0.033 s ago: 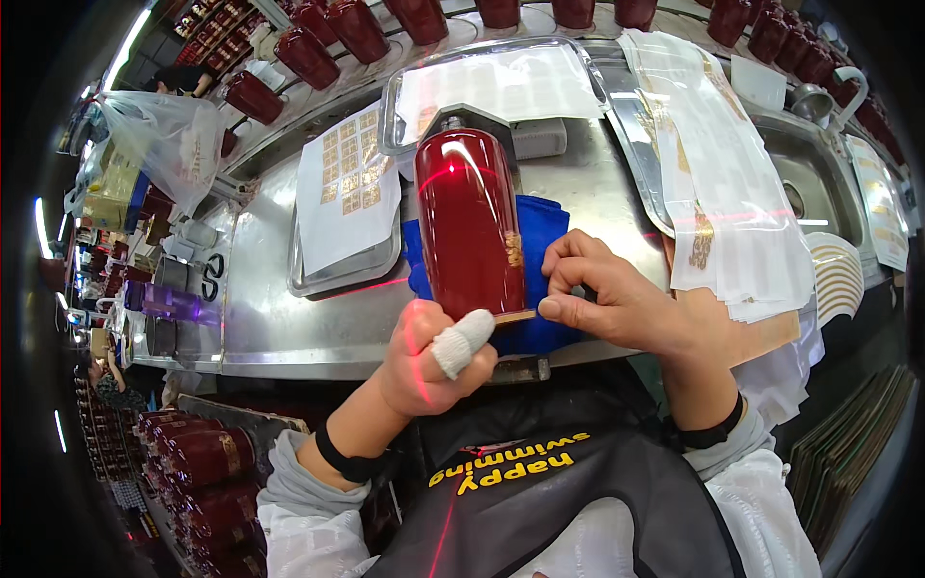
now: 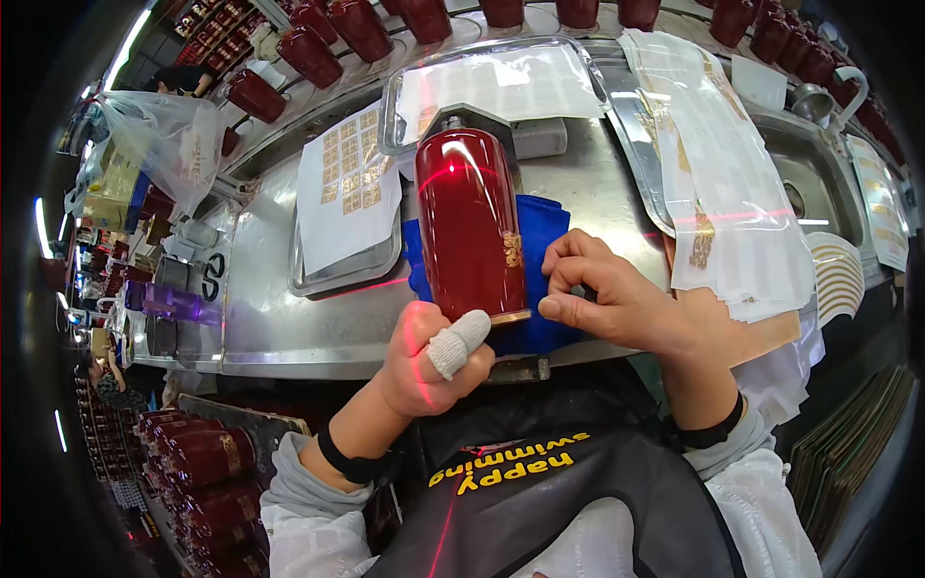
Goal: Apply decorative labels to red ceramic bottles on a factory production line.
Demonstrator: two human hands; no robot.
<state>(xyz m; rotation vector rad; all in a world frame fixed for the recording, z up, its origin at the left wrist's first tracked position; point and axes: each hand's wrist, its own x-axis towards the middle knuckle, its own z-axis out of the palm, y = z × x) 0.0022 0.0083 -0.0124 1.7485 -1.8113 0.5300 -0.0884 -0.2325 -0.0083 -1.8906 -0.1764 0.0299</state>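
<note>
A glossy dark red bottle lies on a folded blue cloth, its neck pointing away from me and its gold-rimmed base near. A small gold emblem shows on its right side. My left hand is closed at the left of the base, touching it, with a white knitted cover on one finger. Just right of the base, my right hand is curled, thumb and forefinger tips close together. Whatever lies between those tips is too small to tell. A dark angular holder stands behind the bottle's neck.
Sheets of gold stickers lie on a metal tray at left. Behind is another tray with white sheets; long strips lie at right, beside a sink. Red bottles line the far edge, and more stand lower left.
The bottle has rolled slightly, so its gold emblem sits a little further left and shows more. My left hand has shifted slightly left; my right hand has barely moved.
</note>
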